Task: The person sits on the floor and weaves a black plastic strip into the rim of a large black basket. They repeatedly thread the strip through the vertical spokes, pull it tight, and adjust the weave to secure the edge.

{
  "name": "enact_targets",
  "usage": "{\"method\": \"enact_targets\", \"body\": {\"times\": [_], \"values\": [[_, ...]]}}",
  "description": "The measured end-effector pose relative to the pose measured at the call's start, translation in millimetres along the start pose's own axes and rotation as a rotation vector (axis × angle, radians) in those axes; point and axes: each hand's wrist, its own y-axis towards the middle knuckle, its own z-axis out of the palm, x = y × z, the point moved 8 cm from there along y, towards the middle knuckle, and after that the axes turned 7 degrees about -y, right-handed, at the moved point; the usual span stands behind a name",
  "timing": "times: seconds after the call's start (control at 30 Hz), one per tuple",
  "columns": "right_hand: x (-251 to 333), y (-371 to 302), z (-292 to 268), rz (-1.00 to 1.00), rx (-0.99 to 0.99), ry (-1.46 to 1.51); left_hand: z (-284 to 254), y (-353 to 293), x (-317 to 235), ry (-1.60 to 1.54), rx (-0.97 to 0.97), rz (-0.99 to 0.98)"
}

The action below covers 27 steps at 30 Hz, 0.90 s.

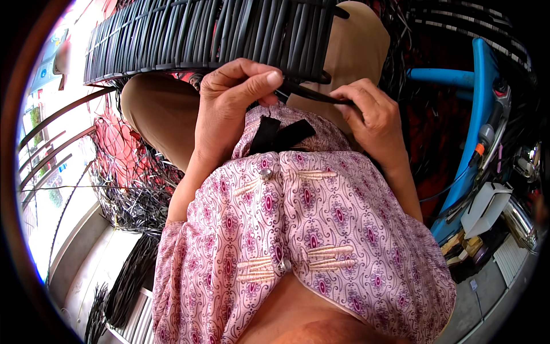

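- Far left: a tangle of black scraps (134, 198) lies on the floor; a black bundle (134, 281) of long strands lies nearer the wearer.
- Left of centre: the left knee (157, 114), in brown trousers, shows below the near edge of the black slatted panel (200, 40). The panel spans the upper part of the view, its right end beside the right knee (358, 43).
- Centre: the left hand (229, 97) is raised just below the near edge of the panel. Thumb and forefinger pinch the left part of the black strip (309, 93).
- Strip position: just below the panel's near right corner, running between the 2 hands and sloping down to the right. Whether it is fixed to the panel cannot be told.
- Right of centre: the right hand (369, 109) pinches the strip between thumb and forefinger; the other fingers are curled.
- Handling advice: hold the strip flat and untwisted between the 2 pinches. Apply even, moderate tension; a sharp tug could crease it. Work close to the corner for better control.
- Far right: a blue plastic frame (478, 97) stands beyond the right knee; a white box (487, 209) sits beside it.
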Motion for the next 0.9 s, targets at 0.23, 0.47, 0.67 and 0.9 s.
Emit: {"method": "enact_targets", "body": {"times": [0.23,0.47,0.67,0.9], "values": [[-30.0,-14.4,-4.8,0.217,0.026,0.466,23.1,-3.0,-46.0,0.137,0.014,0.189],[-52.1,-24.9,-30.3,0.249,-0.203,0.571,62.9,29.6,-88.7,-0.002,0.227,0.329],[-64.0,-41.1,-28.1,0.274,-0.242,0.521,52.6,49.5,-80.3,0.137,0.132,0.304],[-61.1,-58.9,-38.8,0.355,-0.036,0.889,31.9,51.0,-48.8,-0.018,0.164,0.171]]}}
